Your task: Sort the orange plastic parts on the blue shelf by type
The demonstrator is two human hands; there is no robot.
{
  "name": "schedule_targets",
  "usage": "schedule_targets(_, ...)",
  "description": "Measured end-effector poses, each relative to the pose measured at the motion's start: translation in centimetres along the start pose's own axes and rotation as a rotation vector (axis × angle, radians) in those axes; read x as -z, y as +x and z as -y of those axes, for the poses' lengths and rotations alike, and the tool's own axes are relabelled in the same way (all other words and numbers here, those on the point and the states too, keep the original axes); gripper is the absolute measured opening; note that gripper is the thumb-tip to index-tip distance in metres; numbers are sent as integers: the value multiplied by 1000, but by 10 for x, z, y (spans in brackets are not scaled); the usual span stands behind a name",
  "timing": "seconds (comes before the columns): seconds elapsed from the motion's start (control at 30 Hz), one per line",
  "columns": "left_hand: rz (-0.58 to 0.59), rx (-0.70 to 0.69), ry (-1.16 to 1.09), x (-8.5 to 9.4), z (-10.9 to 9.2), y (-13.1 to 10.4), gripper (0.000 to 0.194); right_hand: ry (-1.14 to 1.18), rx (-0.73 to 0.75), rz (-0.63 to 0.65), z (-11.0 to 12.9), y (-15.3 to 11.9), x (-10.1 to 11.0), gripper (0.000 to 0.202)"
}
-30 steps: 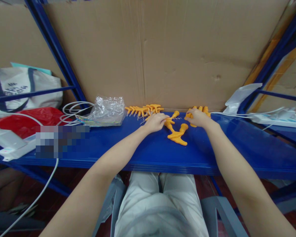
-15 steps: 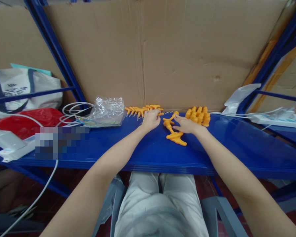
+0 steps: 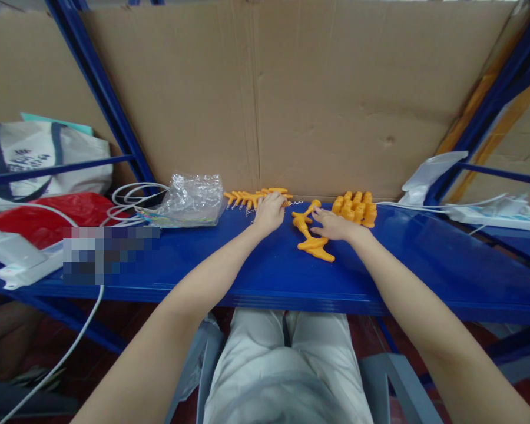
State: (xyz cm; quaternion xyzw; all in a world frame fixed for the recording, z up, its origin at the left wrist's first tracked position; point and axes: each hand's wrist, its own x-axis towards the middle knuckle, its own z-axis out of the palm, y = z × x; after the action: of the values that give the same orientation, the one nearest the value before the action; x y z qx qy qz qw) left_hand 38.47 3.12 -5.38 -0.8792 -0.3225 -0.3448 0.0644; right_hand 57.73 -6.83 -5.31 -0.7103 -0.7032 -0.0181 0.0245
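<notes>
My left hand (image 3: 270, 212) is over the right end of a row of yellow corkscrew pieces (image 3: 246, 199) with metal spirals, its fingers bent down on them; what they grip is too small to tell. My right hand (image 3: 332, 224) has its fingers spread and touches the upper part of a group of yellow pieces (image 3: 317, 248) lying in the middle of the blue table (image 3: 265, 265). Just beyond my right hand, several yellow upright pieces (image 3: 355, 209) stand close together.
A clear plastic bag (image 3: 194, 200) lies left of the corkscrew row, near white cables and a red bag (image 3: 83, 212). White power strips (image 3: 499, 215) lie at both sides. Cardboard (image 3: 313, 94) stands behind the table, between blue posts.
My left hand has shifted very slightly at the corkscrew row. My right hand and the yellow pieces are nearly where they were.
</notes>
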Motion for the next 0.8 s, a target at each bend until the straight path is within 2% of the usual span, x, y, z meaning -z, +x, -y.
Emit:
schedule_targets(0.3,10,-80,-52,-4,4,1,30,28,15,-1,-2,1,0,62)
schedule_targets(0.43,2,-15,-78,-6,1,3,30,27,31,-23,-6,5,-5,62)
schedule_targets(0.6,48,45,-48,0,-12,6,34,32,26,-34,-6,5,-6,63)
schedule_targets(0.7,87,-5,19,6,-21,9,36,24,18,-19,-4,4,-5,65)
schedule_targets(0.8,129,-112,92,10,-27,16,40,14,24,-13,-3,3,-4,64)
